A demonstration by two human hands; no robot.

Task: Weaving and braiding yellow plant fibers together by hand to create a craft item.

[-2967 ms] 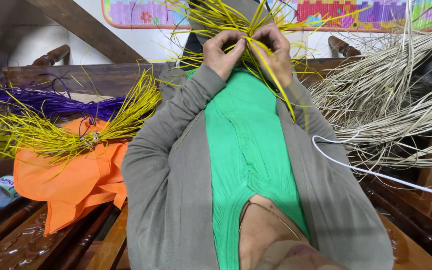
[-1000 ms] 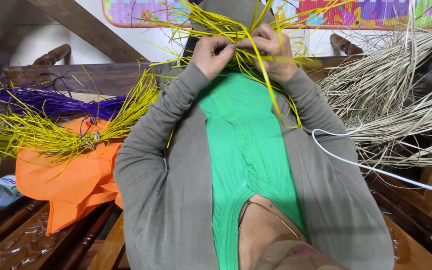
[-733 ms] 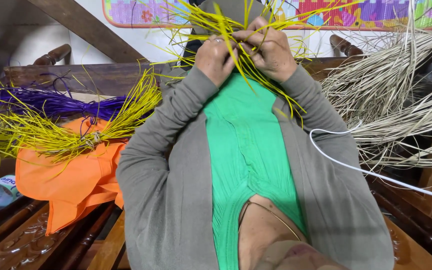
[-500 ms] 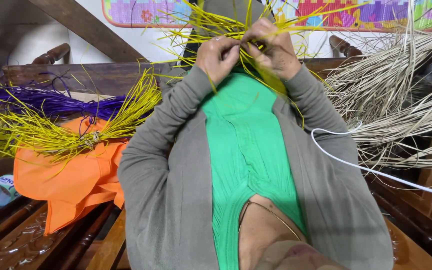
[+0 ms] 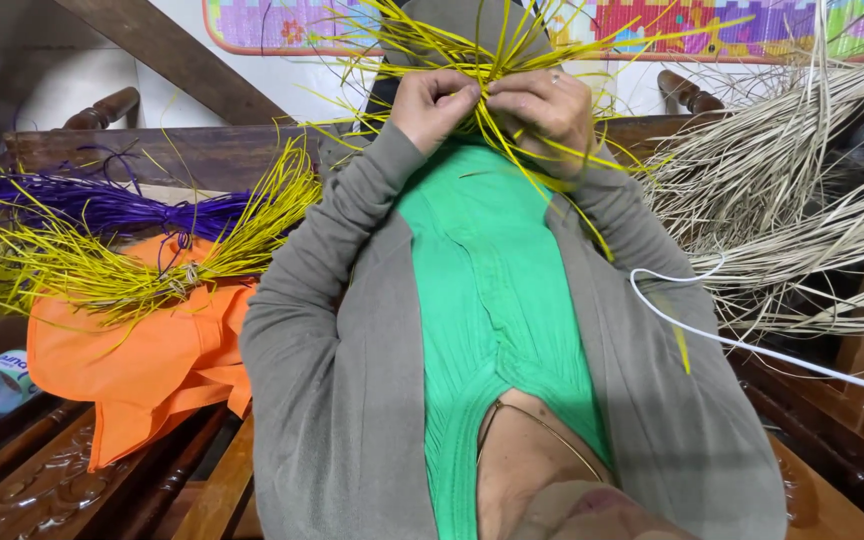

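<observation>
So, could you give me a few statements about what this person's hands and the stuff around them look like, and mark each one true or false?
1. Both hands, the left hand and the right hand, grip the yellow strands. True.
2. The purple bundle lies on the person's right side. False: it lies on their left, above the orange cloth.
3. The pale straw pile is tied up with the yellow bundle. False: the straw is on the opposite side, apart from it.
4. A white cord runs past the straw. True.
5. The person wears a red top. False: it is a green top under a grey cardigan.
</observation>
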